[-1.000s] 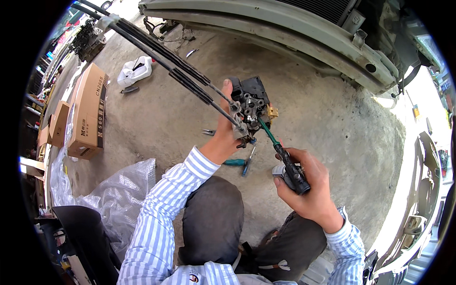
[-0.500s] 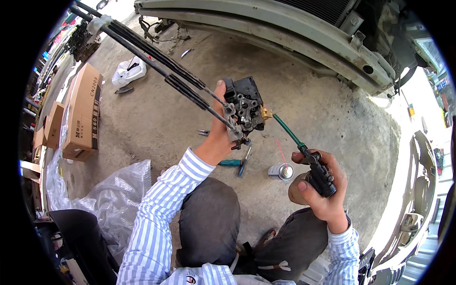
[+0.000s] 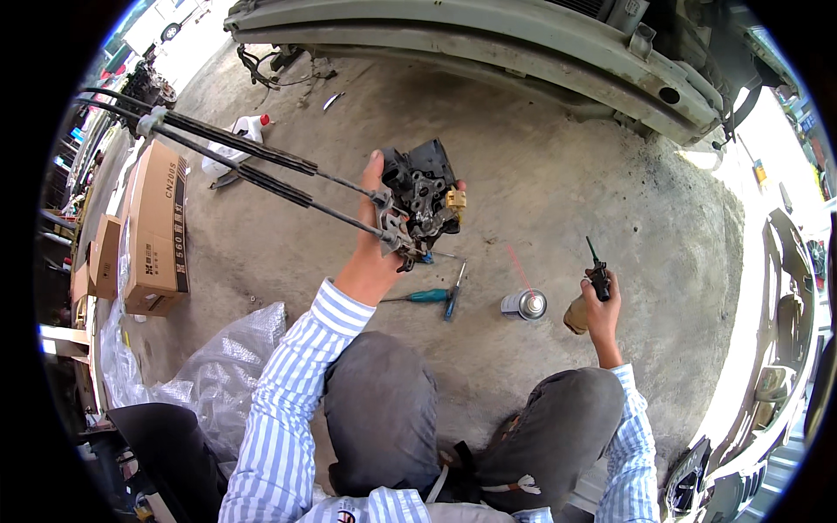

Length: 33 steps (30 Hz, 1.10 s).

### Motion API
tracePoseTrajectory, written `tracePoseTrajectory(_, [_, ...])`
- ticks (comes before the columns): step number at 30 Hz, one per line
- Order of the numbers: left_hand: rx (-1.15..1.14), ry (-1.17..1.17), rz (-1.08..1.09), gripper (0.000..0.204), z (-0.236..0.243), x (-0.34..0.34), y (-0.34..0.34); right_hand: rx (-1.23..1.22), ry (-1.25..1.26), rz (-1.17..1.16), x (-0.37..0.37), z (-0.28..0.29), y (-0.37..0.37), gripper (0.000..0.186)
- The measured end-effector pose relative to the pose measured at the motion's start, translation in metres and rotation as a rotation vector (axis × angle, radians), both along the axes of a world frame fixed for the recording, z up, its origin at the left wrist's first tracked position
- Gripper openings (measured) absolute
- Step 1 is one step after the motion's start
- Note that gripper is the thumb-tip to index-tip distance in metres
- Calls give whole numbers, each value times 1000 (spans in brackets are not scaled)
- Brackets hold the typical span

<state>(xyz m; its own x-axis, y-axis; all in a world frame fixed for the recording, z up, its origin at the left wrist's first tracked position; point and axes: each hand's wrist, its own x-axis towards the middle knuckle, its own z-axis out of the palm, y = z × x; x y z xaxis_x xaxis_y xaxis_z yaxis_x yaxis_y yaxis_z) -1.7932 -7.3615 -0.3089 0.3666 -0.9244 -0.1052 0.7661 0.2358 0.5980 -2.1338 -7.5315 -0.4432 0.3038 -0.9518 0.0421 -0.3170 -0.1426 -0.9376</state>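
Note:
My left hand [image 3: 368, 261] grips a black latch mechanism [image 3: 418, 192] with a yellow connector [image 3: 456, 201] and long black cables [image 3: 253, 152] reaching toward the upper left. My right hand [image 3: 604, 305] is closed on an oil can [image 3: 576, 313] with a black pump head and a thin green spout, held low over the floor at the right. To its left stands a spray can [image 3: 523, 304] with a red straw. A teal-handled screwdriver [image 3: 427, 295] and a blue-handled tool [image 3: 452, 303] lie on the concrete below the mechanism.
A pale car bumper beam [image 3: 488, 48] spans the top. Cardboard boxes [image 3: 153, 227], bubble wrap [image 3: 218, 366] and a white jug [image 3: 244, 139] sit at the left. A dark curved panel [image 3: 166, 436] is at lower left; car body panels [image 3: 772, 366] lie along the right.
My right hand has drawn the oil can away from the mechanism, rightward and farther out over the floor. My left hand has shifted left with the mechanism. The spray can has come into clear view.

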Motion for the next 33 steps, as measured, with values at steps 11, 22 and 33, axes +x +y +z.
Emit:
tracePoseTrajectory(11, [-198, 340, -199, 83, -30, 27, 2, -295, -97, 838, 88, 206, 69, 48])
tracePoseTrajectory(22, [-198, 525, -186, 85, -21, 16, -1, -457, -100, 818, 107, 184, 84, 47])
tracePoseTrajectory(33, [-119, 521, -60, 79, -27, 12, -5, -433, -31, 816, 111, 185, 88, 45])
